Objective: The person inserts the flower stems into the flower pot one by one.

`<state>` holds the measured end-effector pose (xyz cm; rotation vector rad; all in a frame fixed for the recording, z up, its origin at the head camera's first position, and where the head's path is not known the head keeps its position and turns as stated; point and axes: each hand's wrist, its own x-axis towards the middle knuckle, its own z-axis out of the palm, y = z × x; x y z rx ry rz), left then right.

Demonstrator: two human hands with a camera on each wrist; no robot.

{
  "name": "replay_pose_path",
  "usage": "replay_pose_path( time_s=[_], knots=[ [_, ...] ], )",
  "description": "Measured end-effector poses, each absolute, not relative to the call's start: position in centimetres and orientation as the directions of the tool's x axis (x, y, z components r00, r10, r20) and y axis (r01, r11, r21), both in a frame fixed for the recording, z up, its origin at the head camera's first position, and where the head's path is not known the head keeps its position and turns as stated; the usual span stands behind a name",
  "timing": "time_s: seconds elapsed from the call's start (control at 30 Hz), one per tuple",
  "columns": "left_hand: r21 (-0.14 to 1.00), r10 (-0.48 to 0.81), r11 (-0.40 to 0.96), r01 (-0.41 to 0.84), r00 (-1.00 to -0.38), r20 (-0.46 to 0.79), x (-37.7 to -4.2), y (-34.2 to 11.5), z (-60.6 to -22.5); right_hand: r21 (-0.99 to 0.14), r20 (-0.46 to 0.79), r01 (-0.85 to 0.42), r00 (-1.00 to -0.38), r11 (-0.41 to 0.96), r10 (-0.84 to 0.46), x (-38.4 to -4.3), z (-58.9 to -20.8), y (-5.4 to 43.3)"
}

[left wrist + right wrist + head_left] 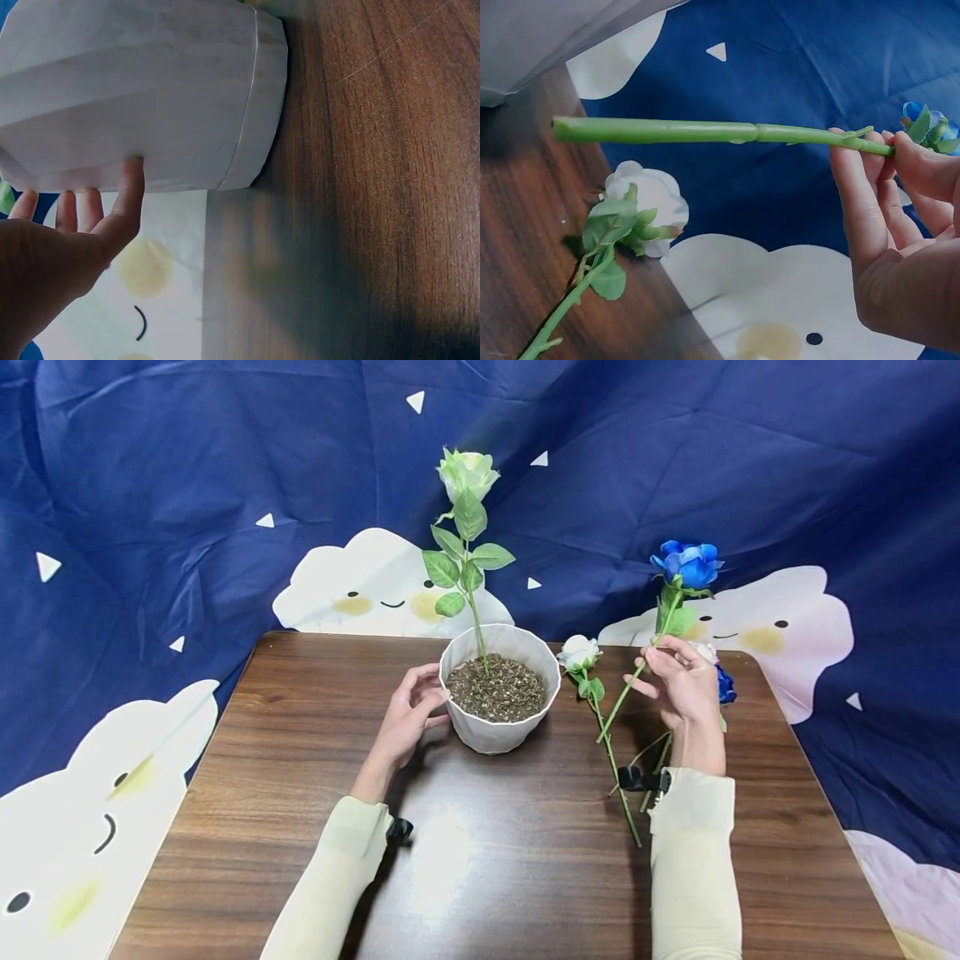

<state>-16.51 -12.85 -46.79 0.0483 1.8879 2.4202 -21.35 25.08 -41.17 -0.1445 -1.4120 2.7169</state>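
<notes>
A white faceted flowerpot [491,737] stands on the table, filled with brown soil [497,689]. A pale green-white rose [468,475] rises upright from the soil on a leafy stem. My left hand [411,712] rests against the pot's left side, its thumb [132,176] and fingertips touching the wall. Right of the pot, above the table, my right hand [682,685] pinches the stem of a blue rose [688,564] between thumb and fingers. The bloom points up; the stem's bare cut end [562,129] slants down to the left, toward the pot.
A white rose [580,653] lies on the brown wooden table [315,760] just right of the pot. Behind my right wrist lies another blue rose [725,685], partly hidden, beside a pale bloom [705,652]. A dark blue cloth [600,468] with clouds hangs behind the table.
</notes>
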Motion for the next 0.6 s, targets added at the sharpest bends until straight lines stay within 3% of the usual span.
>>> replay_pose_path(
  time_s=[0.6],
  knots=[
    [0.97,0.071,-0.238,-0.039,-0.997,-0.022,-16.5,-12.9,-46.8,-0.805,0.016,-0.077,-0.994,-0.588,0.108,-22.2,-37.5,23.2]
  ],
)
